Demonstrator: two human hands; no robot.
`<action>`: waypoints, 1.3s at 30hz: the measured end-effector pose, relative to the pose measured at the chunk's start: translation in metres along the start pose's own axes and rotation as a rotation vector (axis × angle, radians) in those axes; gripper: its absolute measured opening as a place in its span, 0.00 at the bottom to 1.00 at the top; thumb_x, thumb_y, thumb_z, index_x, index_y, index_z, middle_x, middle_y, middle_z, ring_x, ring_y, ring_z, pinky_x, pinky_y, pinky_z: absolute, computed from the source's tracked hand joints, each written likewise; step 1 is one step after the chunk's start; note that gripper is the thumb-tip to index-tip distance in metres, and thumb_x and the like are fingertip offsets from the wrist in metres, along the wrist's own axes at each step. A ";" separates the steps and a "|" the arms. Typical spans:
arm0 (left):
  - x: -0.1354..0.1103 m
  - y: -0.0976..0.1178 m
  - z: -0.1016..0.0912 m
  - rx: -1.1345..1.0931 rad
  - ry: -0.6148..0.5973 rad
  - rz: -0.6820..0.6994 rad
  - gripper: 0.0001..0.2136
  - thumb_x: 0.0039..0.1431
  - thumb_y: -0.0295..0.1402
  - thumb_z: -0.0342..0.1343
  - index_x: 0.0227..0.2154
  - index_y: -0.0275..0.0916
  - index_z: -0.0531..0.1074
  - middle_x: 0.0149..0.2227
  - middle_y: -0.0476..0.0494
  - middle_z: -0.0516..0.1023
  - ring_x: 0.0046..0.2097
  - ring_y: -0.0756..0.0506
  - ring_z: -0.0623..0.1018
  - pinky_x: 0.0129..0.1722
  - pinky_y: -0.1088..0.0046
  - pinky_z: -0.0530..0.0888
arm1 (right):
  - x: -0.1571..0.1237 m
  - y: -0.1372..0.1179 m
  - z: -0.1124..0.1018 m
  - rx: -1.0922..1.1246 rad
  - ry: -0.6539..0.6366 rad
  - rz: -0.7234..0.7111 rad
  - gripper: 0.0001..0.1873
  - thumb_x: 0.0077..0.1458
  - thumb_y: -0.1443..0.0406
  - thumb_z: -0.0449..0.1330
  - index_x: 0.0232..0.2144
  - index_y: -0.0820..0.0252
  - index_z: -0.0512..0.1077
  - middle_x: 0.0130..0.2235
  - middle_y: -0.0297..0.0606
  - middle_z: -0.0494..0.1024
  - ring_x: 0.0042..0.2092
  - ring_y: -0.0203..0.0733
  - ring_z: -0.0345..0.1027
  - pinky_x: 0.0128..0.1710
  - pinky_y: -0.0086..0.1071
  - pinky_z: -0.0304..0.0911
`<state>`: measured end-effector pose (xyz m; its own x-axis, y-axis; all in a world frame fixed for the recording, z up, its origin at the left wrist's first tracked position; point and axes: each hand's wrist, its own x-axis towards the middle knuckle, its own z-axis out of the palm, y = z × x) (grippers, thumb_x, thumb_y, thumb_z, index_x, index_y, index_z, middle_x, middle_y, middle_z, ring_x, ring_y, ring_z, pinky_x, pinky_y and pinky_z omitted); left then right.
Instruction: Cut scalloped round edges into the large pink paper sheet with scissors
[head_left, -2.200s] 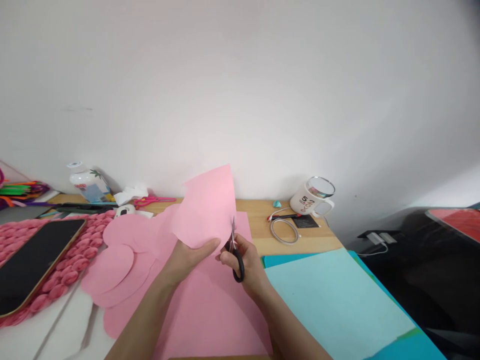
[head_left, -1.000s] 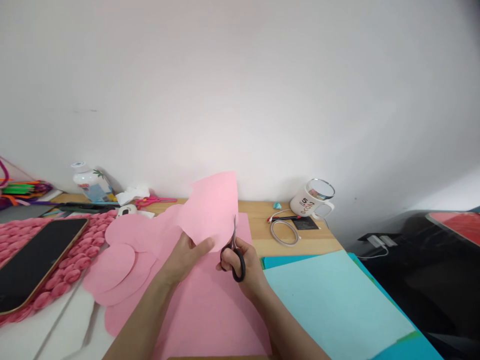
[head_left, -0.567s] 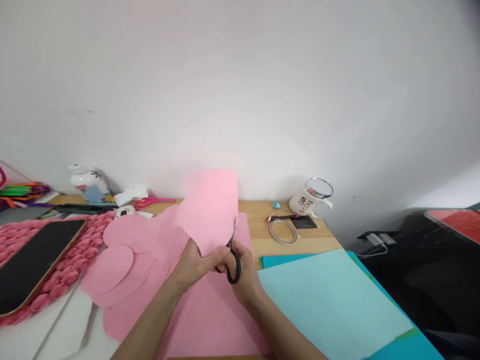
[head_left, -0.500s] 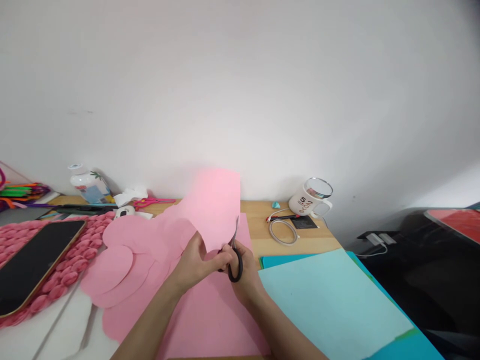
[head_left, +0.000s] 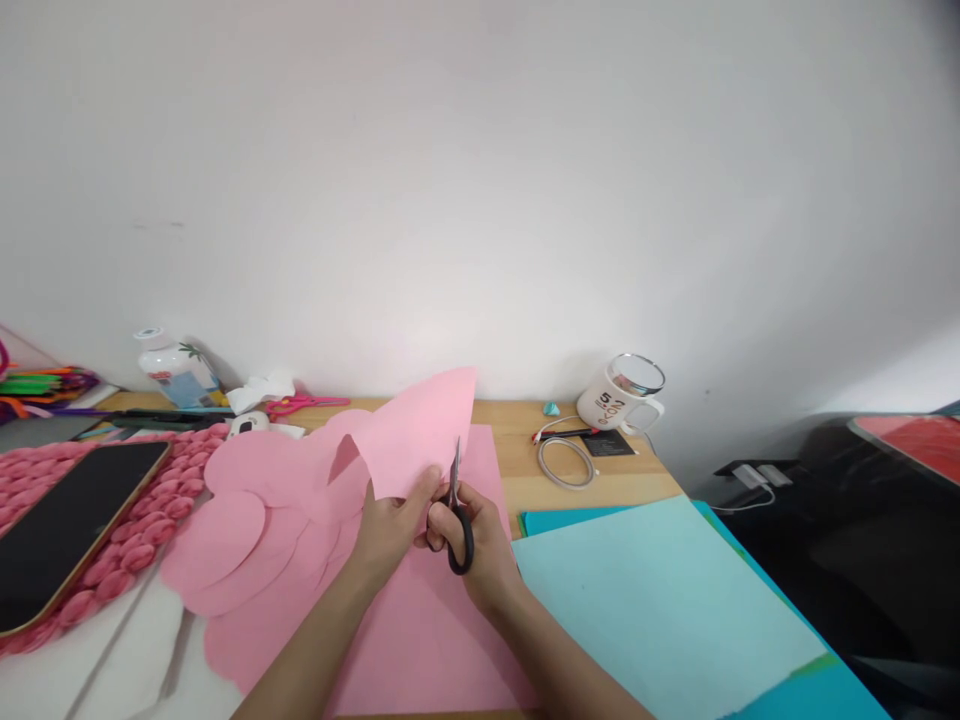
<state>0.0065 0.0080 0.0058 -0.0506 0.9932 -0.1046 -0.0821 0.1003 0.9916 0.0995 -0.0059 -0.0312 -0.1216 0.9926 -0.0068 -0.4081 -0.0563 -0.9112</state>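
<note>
My left hand (head_left: 390,525) pinches the lower edge of a raised pink paper piece (head_left: 420,435). My right hand (head_left: 480,540) grips black-handled scissors (head_left: 457,520); their blades point up into the right side of that paper. Both hands hover over a large pink sheet (head_left: 435,630) lying flat on the wooden table (head_left: 532,450). Cut pink rounded shapes (head_left: 240,520) lie overlapped to the left of my hands.
Light blue sheets (head_left: 667,600) lie to the right. A white mug (head_left: 622,395), a coiled cable (head_left: 566,460) and pink scissors (head_left: 304,404) sit near the wall. At left are a white bottle (head_left: 176,370), a pink knitted mat (head_left: 150,520) and a dark tablet (head_left: 67,525).
The held pink piece has tilted lower and turned. My left hand shifted its pinch closer to the scissors, and both hands moved slightly left.
</note>
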 end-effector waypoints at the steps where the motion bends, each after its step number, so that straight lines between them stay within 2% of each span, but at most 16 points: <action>1: -0.001 0.000 0.001 0.013 -0.003 0.012 0.12 0.46 0.42 0.57 0.20 0.37 0.68 0.13 0.52 0.68 0.14 0.50 0.67 0.11 0.75 0.66 | 0.000 -0.001 0.000 -0.024 0.008 -0.008 0.08 0.44 0.62 0.62 0.23 0.60 0.66 0.17 0.26 0.61 0.21 0.31 0.53 0.22 0.27 0.54; 7: -0.005 0.009 -0.002 0.152 0.004 0.070 0.12 0.46 0.39 0.56 0.14 0.40 0.67 0.14 0.50 0.69 0.21 0.46 0.72 0.21 0.72 0.73 | 0.001 -0.014 -0.001 -0.113 0.022 -0.046 0.09 0.41 0.63 0.63 0.26 0.61 0.68 0.21 0.30 0.66 0.25 0.34 0.56 0.25 0.28 0.55; 12: -0.005 0.010 -0.003 0.145 -0.022 0.069 0.12 0.47 0.39 0.55 0.14 0.40 0.68 0.16 0.48 0.71 0.30 0.43 0.76 0.28 0.69 0.75 | 0.001 -0.015 -0.002 -0.113 0.004 -0.054 0.11 0.41 0.62 0.64 0.26 0.60 0.67 0.22 0.29 0.64 0.26 0.34 0.55 0.27 0.29 0.56; 19: -0.006 0.013 -0.002 0.112 -0.017 0.059 0.11 0.46 0.39 0.56 0.16 0.38 0.69 0.16 0.49 0.71 0.25 0.44 0.76 0.22 0.71 0.74 | 0.001 -0.014 -0.004 -0.113 -0.015 -0.038 0.12 0.41 0.60 0.64 0.27 0.60 0.67 0.21 0.29 0.64 0.25 0.34 0.56 0.25 0.29 0.54; 26: -0.005 0.016 -0.005 0.133 -0.061 0.054 0.13 0.47 0.40 0.56 0.13 0.40 0.69 0.15 0.47 0.71 0.25 0.43 0.75 0.24 0.68 0.74 | 0.002 -0.012 -0.004 -0.092 0.010 -0.019 0.09 0.40 0.63 0.62 0.27 0.61 0.68 0.19 0.28 0.65 0.23 0.33 0.57 0.24 0.28 0.54; 30: -0.005 0.017 -0.005 0.126 -0.092 0.080 0.14 0.48 0.39 0.54 0.12 0.40 0.67 0.12 0.49 0.68 0.21 0.46 0.73 0.23 0.70 0.73 | 0.002 -0.011 -0.004 -0.081 0.004 -0.020 0.08 0.41 0.65 0.62 0.26 0.61 0.67 0.19 0.27 0.65 0.23 0.33 0.57 0.25 0.29 0.56; 39: -0.007 0.026 -0.002 0.121 -0.072 0.053 0.12 0.47 0.34 0.54 0.11 0.39 0.68 0.10 0.52 0.66 0.15 0.49 0.68 0.19 0.73 0.71 | 0.002 -0.009 -0.006 -0.084 0.014 -0.007 0.06 0.41 0.66 0.61 0.24 0.61 0.66 0.17 0.26 0.64 0.21 0.32 0.59 0.25 0.28 0.58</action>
<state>0.0024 0.0040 0.0320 0.0204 0.9985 -0.0509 0.0399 0.0501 0.9979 0.1081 -0.0027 -0.0257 -0.1062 0.9943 -0.0054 -0.3315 -0.0406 -0.9426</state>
